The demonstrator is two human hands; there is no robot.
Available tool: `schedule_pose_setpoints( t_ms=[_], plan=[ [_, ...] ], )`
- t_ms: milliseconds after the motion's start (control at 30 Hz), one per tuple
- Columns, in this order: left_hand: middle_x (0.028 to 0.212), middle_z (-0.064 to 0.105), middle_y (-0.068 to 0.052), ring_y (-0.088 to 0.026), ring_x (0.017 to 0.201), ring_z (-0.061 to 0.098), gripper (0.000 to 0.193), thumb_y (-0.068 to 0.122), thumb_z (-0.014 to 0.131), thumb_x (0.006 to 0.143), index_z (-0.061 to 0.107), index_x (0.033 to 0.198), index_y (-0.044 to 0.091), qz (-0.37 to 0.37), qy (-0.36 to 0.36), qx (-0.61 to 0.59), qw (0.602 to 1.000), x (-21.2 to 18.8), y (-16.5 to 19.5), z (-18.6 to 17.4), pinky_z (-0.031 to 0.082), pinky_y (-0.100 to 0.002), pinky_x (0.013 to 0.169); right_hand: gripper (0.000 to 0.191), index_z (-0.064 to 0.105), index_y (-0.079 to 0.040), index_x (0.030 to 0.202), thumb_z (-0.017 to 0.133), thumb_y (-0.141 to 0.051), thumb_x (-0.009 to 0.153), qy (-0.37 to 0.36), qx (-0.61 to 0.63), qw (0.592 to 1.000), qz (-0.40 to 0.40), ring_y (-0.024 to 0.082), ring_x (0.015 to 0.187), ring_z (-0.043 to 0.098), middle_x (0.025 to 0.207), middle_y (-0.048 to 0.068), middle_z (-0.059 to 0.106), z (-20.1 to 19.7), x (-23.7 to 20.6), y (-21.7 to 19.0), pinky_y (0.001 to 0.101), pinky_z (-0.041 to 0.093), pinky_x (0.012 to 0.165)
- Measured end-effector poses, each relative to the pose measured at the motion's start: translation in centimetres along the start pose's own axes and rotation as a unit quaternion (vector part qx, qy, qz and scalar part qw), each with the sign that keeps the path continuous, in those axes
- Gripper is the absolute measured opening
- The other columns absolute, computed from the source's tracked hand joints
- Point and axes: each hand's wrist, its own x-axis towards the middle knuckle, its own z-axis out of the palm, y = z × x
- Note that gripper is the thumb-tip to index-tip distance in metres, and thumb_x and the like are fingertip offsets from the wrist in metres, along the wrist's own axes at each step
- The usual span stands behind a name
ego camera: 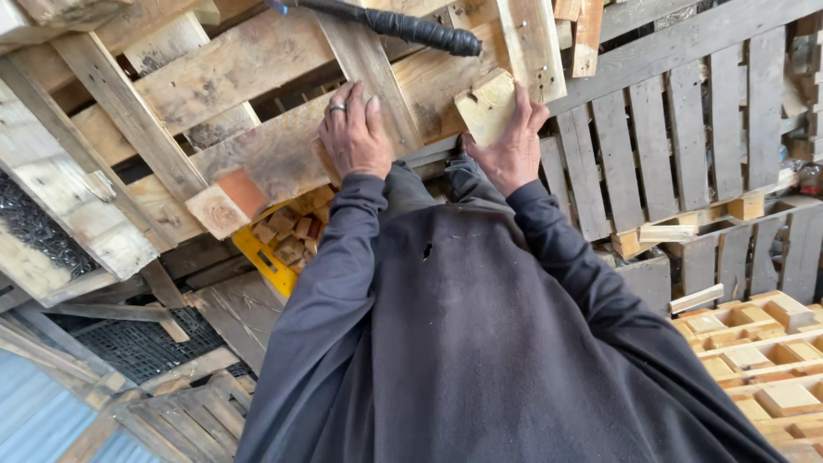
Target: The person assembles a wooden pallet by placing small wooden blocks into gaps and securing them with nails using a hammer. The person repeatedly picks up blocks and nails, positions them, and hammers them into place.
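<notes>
My left hand (353,133), a ring on one finger, rests flat with fingers together on a slat of the light wooden pallet (257,146) in front of me. My right hand (512,146) grips a small pale wooden block (485,105) and holds it against the pallet's edge. Both arms are in dark sleeves. A black ribbed hose or tool handle (403,26) lies across the pallet just beyond my hands.
A yellow crate (270,261) with several small wood blocks sits under the pallet. Grey weathered pallets (686,129) lie to the right, stacked new pallets with blocks (754,360) at lower right. Loose boards and black mesh (129,343) are at lower left.
</notes>
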Motion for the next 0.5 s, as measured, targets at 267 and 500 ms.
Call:
schedule_pose_setpoints(
  t_ms=[267, 500],
  plan=[
    [0.147, 0.059, -0.012, -0.027, 0.134, 0.061, 0.045, 0.014, 0.051, 0.104, 0.055, 0.149, 0.011, -0.091, 0.016, -0.396, 0.913, 0.6, -0.5, -3.1, 0.048, -0.044, 0.125, 0.117, 0.015, -0.011, 0.160, 0.097, -0.029, 0.079, 0.048, -0.008, 0.999, 0.019, 0.045, 0.128, 0.046, 0.135, 0.025, 0.032, 2.1, -0.1, 1.3, 0.0520, 0.053, 0.105],
    [0.140, 0.054, -0.023, -0.040, 0.131, 0.051, 0.125, 0.053, 0.090, 0.054, 0.033, 0.154, 0.003, 0.125, -0.199, 0.026, 0.972, 1.1, -5.2, -9.0, 0.040, -0.056, 0.110, 0.111, 0.016, -0.007, 0.161, 0.095, -0.033, 0.088, 0.041, 0.009, 0.998, 0.040, 0.035, 0.137, 0.044, 0.134, 0.019, 0.035, 1.8, -1.0, -1.0, 0.0512, 0.052, 0.112]
  ],
)
